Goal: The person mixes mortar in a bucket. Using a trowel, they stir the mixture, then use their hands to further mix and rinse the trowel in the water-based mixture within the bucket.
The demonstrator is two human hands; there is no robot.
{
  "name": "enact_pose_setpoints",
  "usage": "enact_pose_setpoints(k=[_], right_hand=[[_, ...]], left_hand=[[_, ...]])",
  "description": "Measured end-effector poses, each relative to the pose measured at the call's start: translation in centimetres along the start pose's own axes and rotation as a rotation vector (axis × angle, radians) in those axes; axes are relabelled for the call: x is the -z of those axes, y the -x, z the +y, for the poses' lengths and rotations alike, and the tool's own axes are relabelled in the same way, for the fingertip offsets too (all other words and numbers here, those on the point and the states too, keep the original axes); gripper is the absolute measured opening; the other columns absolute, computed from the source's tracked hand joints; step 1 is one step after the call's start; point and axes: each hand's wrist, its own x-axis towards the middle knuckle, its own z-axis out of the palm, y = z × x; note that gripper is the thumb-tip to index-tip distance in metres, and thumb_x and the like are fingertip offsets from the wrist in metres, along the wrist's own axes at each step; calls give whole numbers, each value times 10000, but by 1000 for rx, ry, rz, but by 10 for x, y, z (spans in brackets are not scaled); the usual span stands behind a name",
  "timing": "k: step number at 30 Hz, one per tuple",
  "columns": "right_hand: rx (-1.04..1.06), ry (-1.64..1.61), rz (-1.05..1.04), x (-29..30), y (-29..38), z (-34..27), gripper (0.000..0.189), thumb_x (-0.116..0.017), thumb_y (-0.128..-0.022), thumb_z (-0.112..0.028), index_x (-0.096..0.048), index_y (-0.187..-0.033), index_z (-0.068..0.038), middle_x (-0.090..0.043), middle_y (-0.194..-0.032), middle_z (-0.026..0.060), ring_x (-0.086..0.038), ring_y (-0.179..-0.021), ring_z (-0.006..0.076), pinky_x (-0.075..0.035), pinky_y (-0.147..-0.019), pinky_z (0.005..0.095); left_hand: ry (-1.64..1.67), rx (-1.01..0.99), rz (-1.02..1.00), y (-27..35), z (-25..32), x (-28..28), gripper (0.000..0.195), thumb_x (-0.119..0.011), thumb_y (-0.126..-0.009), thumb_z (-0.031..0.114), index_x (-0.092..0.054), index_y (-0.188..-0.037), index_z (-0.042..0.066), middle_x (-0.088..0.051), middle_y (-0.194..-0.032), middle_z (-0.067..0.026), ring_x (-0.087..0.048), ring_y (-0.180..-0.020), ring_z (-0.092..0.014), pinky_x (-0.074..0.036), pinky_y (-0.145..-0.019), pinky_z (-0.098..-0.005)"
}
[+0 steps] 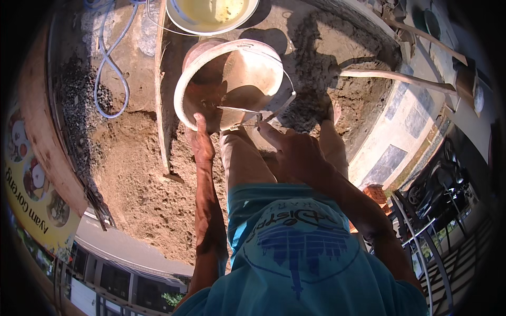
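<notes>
A pale, dirt-stained bucket (227, 85) with a wire handle is tilted, its mouth towards me. My left hand (202, 138) grips its near left rim, with the thumb over the edge. My right hand (290, 148) holds a trowel (239, 110), whose thin blade reaches into the bucket's mouth near the lower rim. The trowel's handle is mostly hidden in my fist. Shadow covers the bucket's left inside, so what lies at its bottom cannot be told.
Beyond stands a second bucket (213, 15) with cloudy yellowish liquid. A wooden board (161, 87) lies left of the bucket, near a looped hose (106, 59). Sandy soil (146, 189) spreads at the left. Right, a hoe-like tool's wooden handle (399, 77) crosses dark mortar or wet soil (306, 94).
</notes>
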Motion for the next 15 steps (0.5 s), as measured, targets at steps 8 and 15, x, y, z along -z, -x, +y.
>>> enact_pose_setpoints(k=[8, 15], right_hand=[[68, -60, 30, -1, 7, -3, 549, -550, -765, -113, -450, -1305, -133, -612, -728, 203, -623, -712, 368, -500, -646, 463], [26, 22, -28, 16, 10, -7, 501, -533, -816, -158, -454, -1311, -143, -609, -801, 219, -623, -698, 367, -502, -650, 463]], left_hand=[[168, -65, -38, -3, -9, -1, 636, -451, -911, 540, -480, -980, -92, -430, -863, -74, -356, -769, -185, -355, -738, -299], [528, 74, 67, -1, -3, -7, 549, -483, -910, 518, -523, -986, -25, -521, -894, -60, -444, -760, -124, -406, -696, -272]])
